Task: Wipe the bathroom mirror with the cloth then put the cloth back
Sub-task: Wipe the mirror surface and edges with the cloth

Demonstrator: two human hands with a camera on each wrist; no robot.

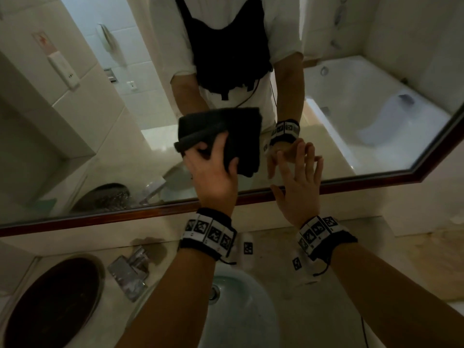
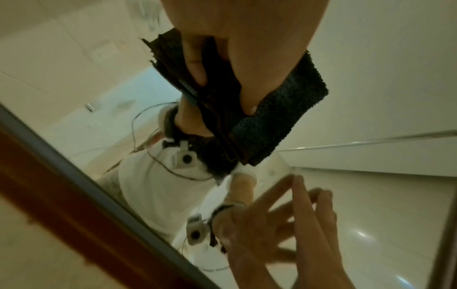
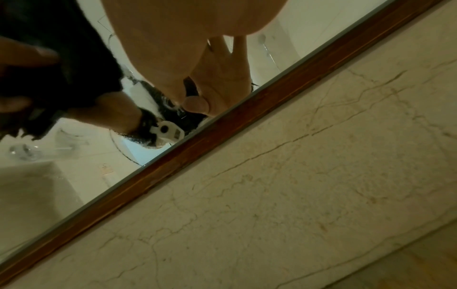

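A folded dark cloth (image 1: 241, 136) lies flat against the low part of the bathroom mirror (image 1: 100, 121). My left hand (image 1: 213, 159) grips it, thumb and fingers curled over its edges. In the left wrist view the cloth (image 2: 262, 125) sits under my left hand (image 2: 222, 64), fingers pressed into its folds. Just right of the cloth, my right hand (image 1: 298, 169) rests on the glass with straight, spread fingers and holds nothing. The right wrist view shows my right hand (image 3: 193, 82) touching the glass near the wooden mirror frame (image 3: 222, 125), with the cloth (image 3: 74, 74) dark at the left.
The brown mirror frame (image 1: 100, 218) runs above a marble counter (image 1: 401, 259). Below my arms are a sink (image 1: 238, 317), a chrome faucet (image 1: 130, 272) and a round dark opening (image 1: 55, 305) in the counter. A bathtub shows only as a reflection.
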